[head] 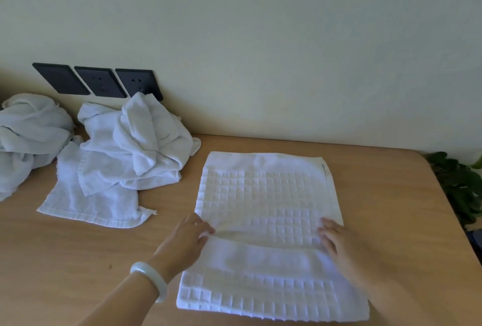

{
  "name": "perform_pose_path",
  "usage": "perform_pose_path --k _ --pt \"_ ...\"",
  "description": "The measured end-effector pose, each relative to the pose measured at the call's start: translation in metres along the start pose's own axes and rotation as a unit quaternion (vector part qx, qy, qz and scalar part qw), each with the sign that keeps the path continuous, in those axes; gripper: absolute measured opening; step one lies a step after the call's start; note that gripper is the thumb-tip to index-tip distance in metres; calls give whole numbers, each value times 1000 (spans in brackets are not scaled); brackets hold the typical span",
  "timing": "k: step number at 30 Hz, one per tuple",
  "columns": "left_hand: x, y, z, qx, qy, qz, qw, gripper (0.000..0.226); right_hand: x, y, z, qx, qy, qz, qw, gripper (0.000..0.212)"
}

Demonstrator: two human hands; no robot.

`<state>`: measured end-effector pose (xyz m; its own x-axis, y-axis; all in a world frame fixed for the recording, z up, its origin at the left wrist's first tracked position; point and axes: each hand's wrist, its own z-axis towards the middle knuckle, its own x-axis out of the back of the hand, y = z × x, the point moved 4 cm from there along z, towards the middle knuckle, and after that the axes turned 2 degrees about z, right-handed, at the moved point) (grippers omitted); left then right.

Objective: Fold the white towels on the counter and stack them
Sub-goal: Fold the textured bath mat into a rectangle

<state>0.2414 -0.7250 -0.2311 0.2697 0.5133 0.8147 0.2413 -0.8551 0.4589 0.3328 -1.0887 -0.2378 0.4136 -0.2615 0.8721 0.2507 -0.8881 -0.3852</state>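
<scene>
My white waffle-weave towel [266,195] lies flat right of the crumpled white towel pile [130,143], long axis pointing away from me, left hand [185,242] pinching its left edge, right hand [339,242] pressed flat opposite.

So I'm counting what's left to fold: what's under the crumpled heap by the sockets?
A flat towel lies under the crumpled heap, its near part sticking out; whatever else is beneath is covered.

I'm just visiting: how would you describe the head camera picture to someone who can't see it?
A person's left hand grips the left edge of a white waffle towel spread on a wooden counter, while the right hand rests flat on its right edge. More white towels lie crumpled to the left, below black wall sockets.
</scene>
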Motion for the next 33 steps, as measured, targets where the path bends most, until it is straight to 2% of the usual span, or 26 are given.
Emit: perform_pose_path --k 2,4,7,10,12,14,16,19,22,26,29,31,33 --pt "13 -3 9 45 45 -30 998 23 19 -2 15 -77 60 92 991 43" --pt "27 -6 26 121 82 -34 989 23 34 -2 36 -131 96 159 974 25" --pt "40 -8 54 212 58 -111 969 25 58 -9 72 -190 123 250 941 6" --pt "48 -4 83 230 33 -158 960 11 59 -2 110 -265 91 245 928 6" --pt "53 -3 103 239 38 -172 955 11 53 13 131 -323 94 274 901 23" --pt "55 -3 128 251 48 -199 946 19 47 31 146 -362 93 304 876 29" --pt "60 -5 146 268 65 -218 936 23 47 36 156 -368 78 371 849 37" --pt "67 -6 170 244 75 -273 927 19 57 26 162 -346 24 483 804 26" --pt "82 -4 185 206 75 -303 927 4 75 21 167 -324 -19 484 813 26" --pt "99 9 192 136 -6 -307 942 20 87 13 171 -283 -101 531 793 29" --pt "108 11 196 94 -43 -219 970 22 88 14 175 -269 -63 565 777 18" --pt "114 12 200 62 -44 -100 992 20 92 19 181 -237 16 527 816 7" --pt "116 14 203 23 -38 12 999 15 93 24 186 -205 93 440 869 26"
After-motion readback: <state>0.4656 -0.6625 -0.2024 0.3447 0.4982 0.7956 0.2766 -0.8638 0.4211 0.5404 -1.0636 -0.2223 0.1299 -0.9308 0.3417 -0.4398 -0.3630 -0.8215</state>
